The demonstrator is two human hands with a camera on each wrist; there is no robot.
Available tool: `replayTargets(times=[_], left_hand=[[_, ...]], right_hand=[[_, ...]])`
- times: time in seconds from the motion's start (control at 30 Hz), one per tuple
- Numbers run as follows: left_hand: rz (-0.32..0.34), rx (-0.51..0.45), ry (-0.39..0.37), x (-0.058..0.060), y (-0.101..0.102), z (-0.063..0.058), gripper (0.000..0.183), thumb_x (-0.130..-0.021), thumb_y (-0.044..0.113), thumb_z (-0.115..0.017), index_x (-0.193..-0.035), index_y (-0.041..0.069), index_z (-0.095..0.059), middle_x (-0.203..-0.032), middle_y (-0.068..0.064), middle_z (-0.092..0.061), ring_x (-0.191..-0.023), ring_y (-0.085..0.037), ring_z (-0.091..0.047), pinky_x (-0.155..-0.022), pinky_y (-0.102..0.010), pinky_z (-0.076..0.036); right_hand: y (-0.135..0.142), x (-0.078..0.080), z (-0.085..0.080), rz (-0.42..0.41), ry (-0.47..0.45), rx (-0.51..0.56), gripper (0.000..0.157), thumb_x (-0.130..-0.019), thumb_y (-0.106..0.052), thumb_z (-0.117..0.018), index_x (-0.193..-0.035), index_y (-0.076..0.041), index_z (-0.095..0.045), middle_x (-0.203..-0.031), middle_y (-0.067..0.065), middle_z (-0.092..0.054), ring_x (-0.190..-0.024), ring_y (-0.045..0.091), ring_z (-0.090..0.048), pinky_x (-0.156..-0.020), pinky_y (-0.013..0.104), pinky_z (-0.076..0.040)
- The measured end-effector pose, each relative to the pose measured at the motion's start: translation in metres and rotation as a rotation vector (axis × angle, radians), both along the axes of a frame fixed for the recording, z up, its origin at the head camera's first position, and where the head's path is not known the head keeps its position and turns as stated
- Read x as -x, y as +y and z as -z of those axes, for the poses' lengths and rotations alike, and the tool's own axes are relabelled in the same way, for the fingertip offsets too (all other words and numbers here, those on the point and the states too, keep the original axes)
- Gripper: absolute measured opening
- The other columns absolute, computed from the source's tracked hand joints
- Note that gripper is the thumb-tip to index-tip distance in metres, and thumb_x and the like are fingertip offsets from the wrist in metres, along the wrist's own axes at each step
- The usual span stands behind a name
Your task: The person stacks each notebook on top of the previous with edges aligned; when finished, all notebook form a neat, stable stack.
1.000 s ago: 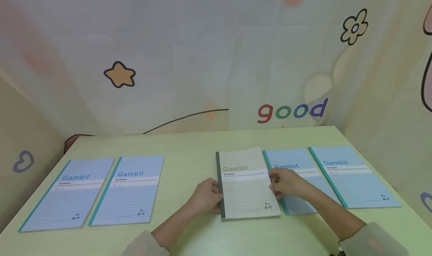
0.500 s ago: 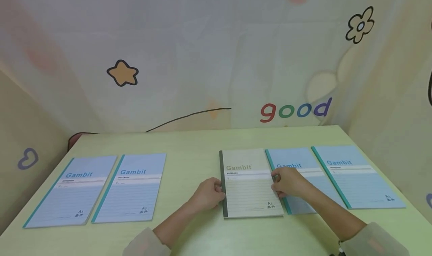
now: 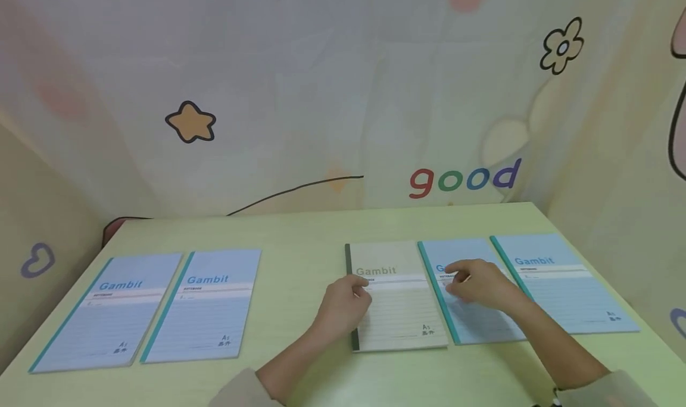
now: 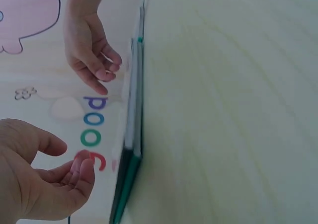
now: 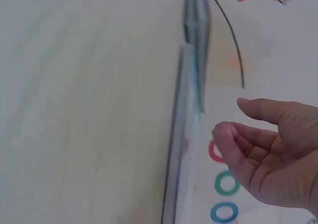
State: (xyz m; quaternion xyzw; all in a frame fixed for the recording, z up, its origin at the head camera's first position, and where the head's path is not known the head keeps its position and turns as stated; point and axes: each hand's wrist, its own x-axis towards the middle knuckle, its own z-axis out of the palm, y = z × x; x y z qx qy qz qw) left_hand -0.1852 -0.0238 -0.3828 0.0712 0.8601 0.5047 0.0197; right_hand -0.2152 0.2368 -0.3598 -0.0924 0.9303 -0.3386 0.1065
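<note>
- Five Gambit notebook covers show in the head view: four blue with teal spines, one cream with a dark grey spine, all lying face up on one pale yellow-green surface (image 3: 302, 276).
- The cream notebook (image 3: 402, 311) lies right of the surface's middle, its spine on the left and its right edge just beside a blue notebook.
- One left hand (image 3: 343, 305) hangs above the cream notebook's spine edge; its grip is relaxed, the fingers loosely curled and the thumb apart from them, clear of the cover.
- One right hand (image 3: 479, 283) hangs above the inner right blue notebook (image 3: 466, 323), hiding part of its print; this grip too is loosely spread, thumb and fingertips apart.
- The outer right blue notebook (image 3: 568, 297) lies just beside that one.
- Two more blue notebooks lie near each other on the left, an outer (image 3: 104, 317) and an inner (image 3: 200, 311), well apart from the cream one.
- The left wrist view catches one dark and one teal spine edge-on, close together; whether one notebook lies under another I cannot tell.
- Two light sleeves (image 3: 246, 389) cover the forearms.
- Behind, a printed curtain (image 3: 295, 79) bears one whole star (image 3: 190, 121), one outlined flower (image 3: 561, 46) and four coloured letters spelling "good".
</note>
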Motion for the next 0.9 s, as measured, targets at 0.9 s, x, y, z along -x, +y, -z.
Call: replayTargets(times=[0.9], left_hand=[[0.281,0.088,-0.325,-0.009,0.113,-0.021,0.051,-0.084,0.021,-0.057,-0.126,-0.006,-0.047,-0.116,-0.012,-0.055,-0.094,-0.022,-0.053,-0.081,-0.037,-0.046]], right_hand=[[0.09,-0.005,-0.001,0.133,-0.064,-0.23,0.061,-0.084,-0.03,-0.066,-0.117,0.018,-0.049,-0.109,0.032,-0.055,-0.089,0.035,-0.058,-0.074,0.047,-0.047]])
